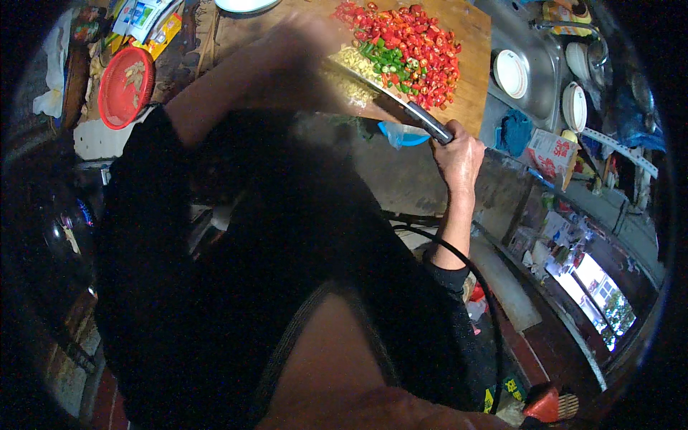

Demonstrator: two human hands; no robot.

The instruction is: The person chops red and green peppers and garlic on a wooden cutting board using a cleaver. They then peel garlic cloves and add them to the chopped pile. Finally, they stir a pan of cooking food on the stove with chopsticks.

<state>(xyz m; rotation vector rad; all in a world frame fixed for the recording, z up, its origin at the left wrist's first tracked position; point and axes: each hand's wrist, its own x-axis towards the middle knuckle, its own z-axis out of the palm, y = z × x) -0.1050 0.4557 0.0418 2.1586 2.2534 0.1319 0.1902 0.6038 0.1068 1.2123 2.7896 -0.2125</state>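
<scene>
My right hand [458, 153] is closed around the dark handle of a kitchen knife [384, 92]. The knife's blade slants up and left over pale yellow chopped pieces, perhaps garlic or ginger [355, 64], on a wooden cutting board [475, 37]. Beside them lie chopped green peppers [389, 62], and a large spread of chopped red chili peppers [427, 45] covers the board's middle. My left hand [312, 37] is dark and blurred at the left of the chopped pieces, near the blade's far end. Its fingers cannot be made out, nor whether it holds anything.
A red plastic basket [110, 97] with pale scraps stands at the left, near packets [140, 19]. A metal sink [543, 102] holding a white bowl [509, 74] adjoins the board at the right, with a blue cloth [515, 131] and a cardboard box [548, 153] beside it.
</scene>
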